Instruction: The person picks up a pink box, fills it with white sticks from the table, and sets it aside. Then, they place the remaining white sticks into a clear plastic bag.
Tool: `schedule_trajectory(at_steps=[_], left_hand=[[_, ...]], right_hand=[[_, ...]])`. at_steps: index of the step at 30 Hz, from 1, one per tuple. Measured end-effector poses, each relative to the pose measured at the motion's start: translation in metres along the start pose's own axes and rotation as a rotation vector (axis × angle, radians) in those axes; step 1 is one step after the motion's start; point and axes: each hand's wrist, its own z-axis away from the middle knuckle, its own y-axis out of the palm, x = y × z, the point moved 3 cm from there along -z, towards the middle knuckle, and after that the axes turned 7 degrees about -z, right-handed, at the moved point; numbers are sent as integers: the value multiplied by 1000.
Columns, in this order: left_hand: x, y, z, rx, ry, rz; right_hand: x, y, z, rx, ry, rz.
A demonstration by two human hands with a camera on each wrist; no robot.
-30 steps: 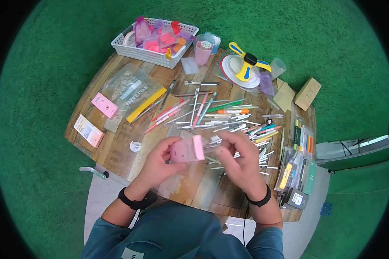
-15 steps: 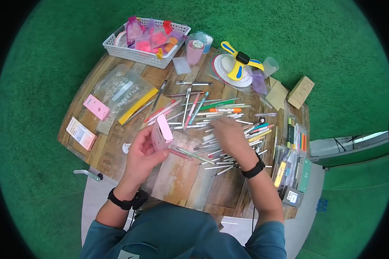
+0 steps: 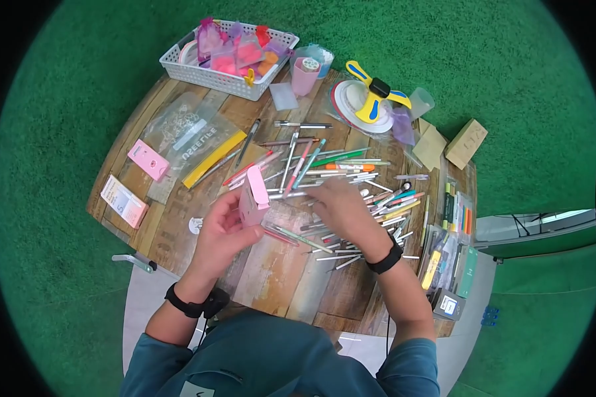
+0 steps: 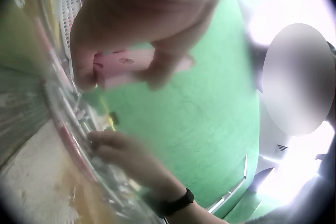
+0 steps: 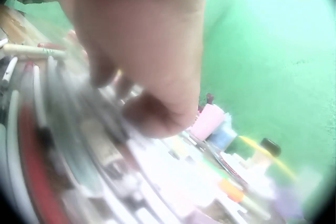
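My left hand (image 3: 222,228) grips a small pink box (image 3: 251,202) between thumb and fingers, held up over the table with its flap end upward. In the left wrist view the pink box (image 4: 123,66) shows a small printed mark on its side. My right hand (image 3: 347,212) reaches down into a spread pile of pens (image 3: 351,175), back of the hand up. The right wrist view shows that hand's fingers (image 5: 152,111) bent down right at the blurred pens; I cannot tell whether they pinch one. A green pen (image 3: 298,237) lies just right of the left hand.
A second pink box (image 3: 148,160), a pale card pack (image 3: 123,202) and a clear zip bag (image 3: 189,135) lie on the left. Behind stand a white basket (image 3: 212,79) of pouches and a pink cup (image 3: 304,78). A wooden block (image 3: 465,144) and marker packs (image 3: 437,261) are on the right.
The left hand has moved left and tilted the pink box upright. The right hand has gone from near the box down to the pens, then slightly left over them.
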Motion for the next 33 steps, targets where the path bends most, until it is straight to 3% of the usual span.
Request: schedule_trajectory(at_steps=[4, 6, 9, 11, 17, 19, 28, 32, 33], left_hand=[[-6, 7, -7, 101, -89, -2], [-3, 10, -14, 134, -109, 22], [2, 19, -21, 190, -137, 46], [5, 23, -23, 207, -144, 40], [2, 18, -20, 147, -155, -28], [1, 16, -18, 133, -132, -28], [5, 12, -13, 117, -162, 2], [9, 11, -12, 118, -137, -22], [8, 12, -12, 116, -143, -14]], right_hand=[[5, 2, 11, 54, -107, -40], [11, -12, 17, -65, -127, -164], [-4, -30, 23, -77, 24, -47], [-18, -37, 25, -111, 32, -59], [-32, -39, 23, -111, 68, 25], [-35, -31, 24, -14, 60, 67], [-37, -31, 33, 56, 1, 12], [-32, -37, 30, 36, 6, 13], [-35, -40, 27, 9, 78, 55]])
